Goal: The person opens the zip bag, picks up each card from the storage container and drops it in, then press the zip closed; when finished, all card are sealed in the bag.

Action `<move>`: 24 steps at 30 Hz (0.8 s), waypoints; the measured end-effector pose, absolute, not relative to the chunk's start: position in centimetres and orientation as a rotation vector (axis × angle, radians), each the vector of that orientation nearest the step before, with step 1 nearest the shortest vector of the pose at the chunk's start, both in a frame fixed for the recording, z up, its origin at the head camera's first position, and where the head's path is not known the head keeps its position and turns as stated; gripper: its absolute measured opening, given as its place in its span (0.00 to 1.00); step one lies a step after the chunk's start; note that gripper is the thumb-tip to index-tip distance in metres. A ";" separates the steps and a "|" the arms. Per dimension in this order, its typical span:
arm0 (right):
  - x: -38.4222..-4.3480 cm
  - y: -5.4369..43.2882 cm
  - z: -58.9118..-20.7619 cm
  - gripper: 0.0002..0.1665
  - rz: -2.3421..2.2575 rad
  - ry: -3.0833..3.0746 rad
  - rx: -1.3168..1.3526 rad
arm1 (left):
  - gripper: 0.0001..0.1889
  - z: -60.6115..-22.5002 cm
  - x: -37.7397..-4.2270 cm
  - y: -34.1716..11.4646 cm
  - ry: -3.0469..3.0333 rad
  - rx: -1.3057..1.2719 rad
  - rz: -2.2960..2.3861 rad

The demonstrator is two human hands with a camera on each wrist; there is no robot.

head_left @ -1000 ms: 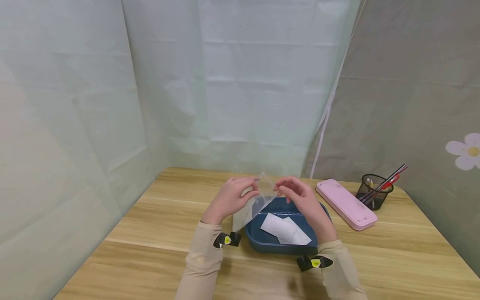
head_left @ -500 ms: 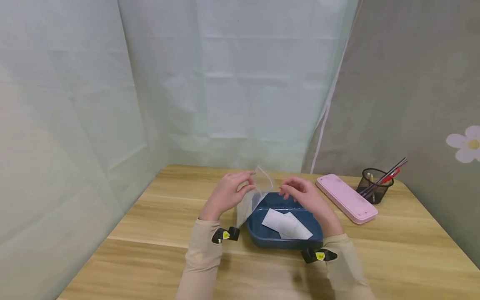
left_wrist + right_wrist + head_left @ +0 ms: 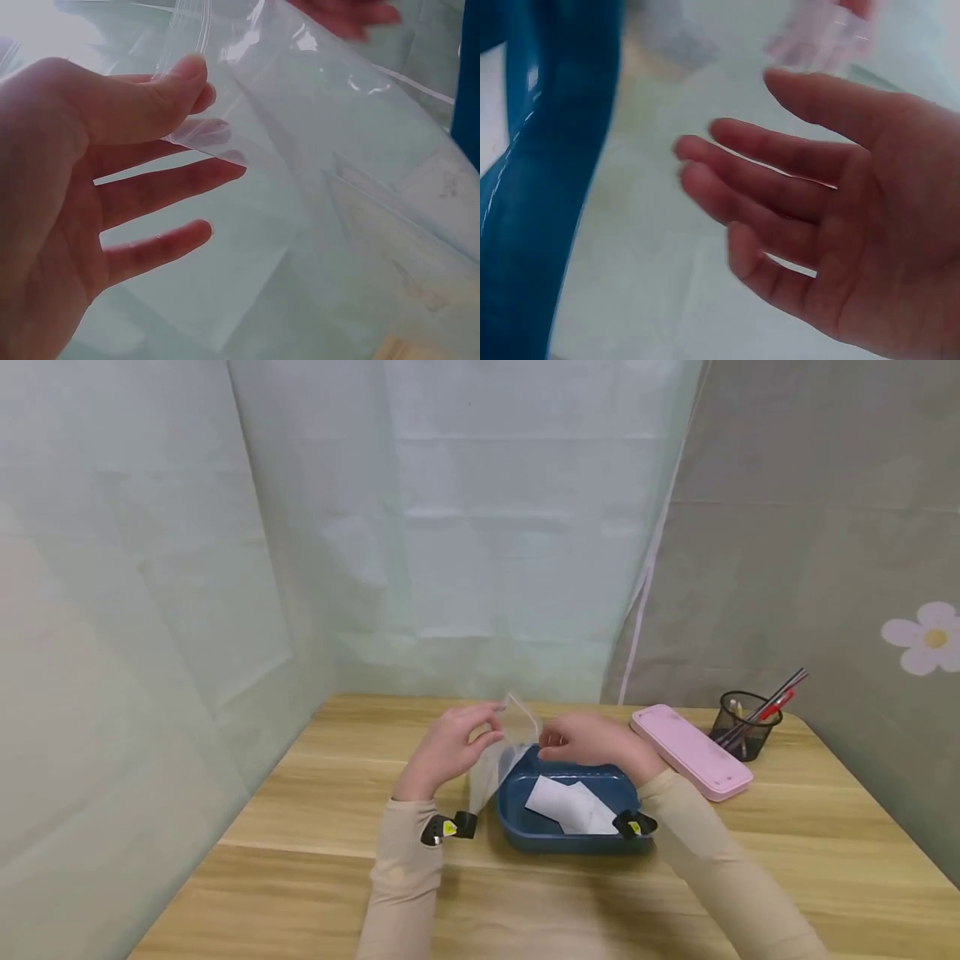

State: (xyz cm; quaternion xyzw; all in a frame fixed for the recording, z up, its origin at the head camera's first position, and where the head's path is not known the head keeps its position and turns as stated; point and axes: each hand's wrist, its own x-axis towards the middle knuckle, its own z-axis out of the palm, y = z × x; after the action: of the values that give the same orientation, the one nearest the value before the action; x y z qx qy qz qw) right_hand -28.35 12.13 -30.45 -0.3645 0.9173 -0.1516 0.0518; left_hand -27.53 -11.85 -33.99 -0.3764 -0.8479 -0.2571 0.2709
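Note:
My left hand (image 3: pixel 447 750) pinches the top edge of a clear zip bag (image 3: pixel 315 90) between thumb and index finger. In the left wrist view, its other fingers spread behind the film. The bag hangs down over the left side of a blue tray (image 3: pixel 577 844), and pale flat pieces show through the plastic. White paper slips (image 3: pixel 561 803) lie overlapping in the tray. My right hand (image 3: pixel 840 202) has its fingers loosely bent with nothing between them; in the head view it is above the tray's back edge, with fingertips close to the bag's right edge.
A pink pencil case (image 3: pixel 690 752) lies on the wooden table (image 3: pixel 300 860) to the right of the tray. Behind it stands a black mesh pen cup (image 3: pixel 738 739) with several pens. Cloth curtains (image 3: pixel 495 568) hang at the back and sides.
My right hand drew away from the bag to the right, then came back leftward towards it, its forearm now slanting more across the tray. The left hand keeps its pinch on the bag.

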 end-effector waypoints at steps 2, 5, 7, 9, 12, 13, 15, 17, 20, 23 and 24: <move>-28.8 11.3 -30.7 0.09 -0.275 2.762 -1.085 | 0.04 -33.9 -27.5 -11.9 -2.292 -1.020 -0.696; -29.3 10.1 -32.1 0.16 0.023 2.717 -0.986 | 0.03 -33.9 -27.3 -12.0 -2.310 -1.016 -0.719; -29.4 9.6 -33.2 0.24 0.146 2.658 -0.893 | 0.03 -33.8 -27.2 -12.0 -2.325 -1.011 -0.730; -29.5 9.4 -34.3 0.32 0.225 2.612 -0.836 | 0.03 -33.6 -27.0 -12.0 -2.345 -1.010 -0.749; -29.8 9.5 -35.1 0.39 0.250 2.560 -0.801 | 0.03 -33.6 -27.0 -11.9 -2.359 -1.014 -0.762; -29.9 9.6 -35.3 0.40 0.258 2.558 -0.807 | 0.03 -33.6 -26.9 -11.8 -2.359 -1.018 -0.764; -30.3 9.5 -35.4 0.42 0.284 2.554 -0.822 | 0.03 -33.6 -27.0 -11.8 -2.360 -1.023 -0.770; -30.5 9.4 -35.7 0.45 0.335 2.547 -0.836 | 0.02 -33.6 -27.0 -11.9 -2.359 -1.027 -0.776; -30.7 9.4 -36.3 0.49 0.433 2.528 -0.863 | 0.03 -33.6 -27.0 -12.1 -2.364 -1.031 -0.791; -30.5 9.3 -37.2 0.53 0.503 2.521 -0.887 | 0.03 -33.5 -27.0 -12.3 -2.373 -1.024 -0.794; -30.5 9.2 -37.4 0.53 0.511 2.521 -0.890 | 0.03 -33.5 -27.0 -12.4 -2.373 -1.021 -0.793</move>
State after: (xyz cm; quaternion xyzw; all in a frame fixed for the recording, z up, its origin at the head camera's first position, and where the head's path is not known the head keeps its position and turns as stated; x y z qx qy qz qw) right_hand -30.49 9.22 -37.35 -0.3199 0.9059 0.1836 0.2080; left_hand -27.03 -12.38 -33.54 -0.3689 -0.8570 -0.2863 0.2179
